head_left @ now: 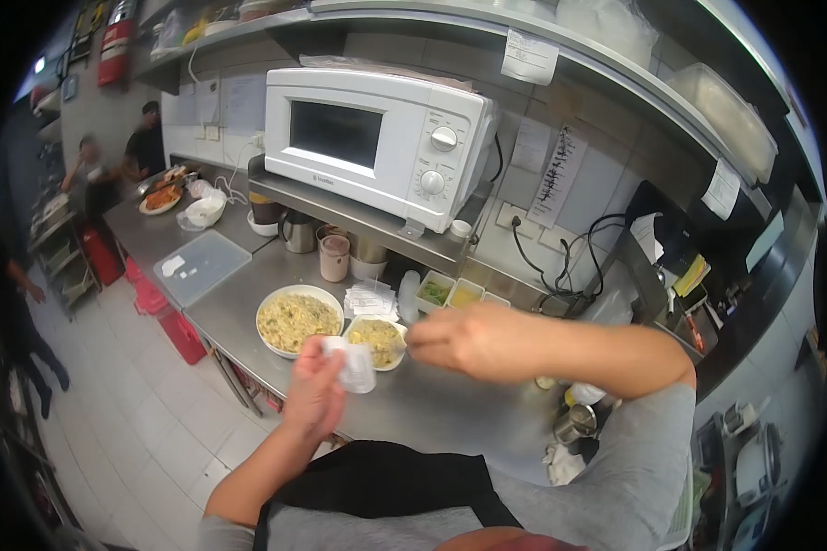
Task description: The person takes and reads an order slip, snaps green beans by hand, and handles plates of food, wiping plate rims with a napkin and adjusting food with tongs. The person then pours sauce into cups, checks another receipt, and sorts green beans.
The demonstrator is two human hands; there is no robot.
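My left hand (314,386) pinches a small translucent white plastic piece (356,372) in front of the two food dishes. Over the right side of the smaller dish, my right hand (455,342) has its fingers pressed together; blur hides what they hold, if anything. A large round white bowl (299,320) of yellowish food stands on the steel counter. Touching or close to it on the right is a smaller white dish (377,343) with similar food, partly covered by the plastic piece. Behind the smaller dish lies a stack of white paper slips (370,299).
A white microwave (374,138) sits on a raised shelf behind. Small containers of green and yellow ingredients (435,291) stand behind my right hand. A translucent board (202,266) lies left. Metal cups (574,423) stand right. People (144,142) are at the far left.
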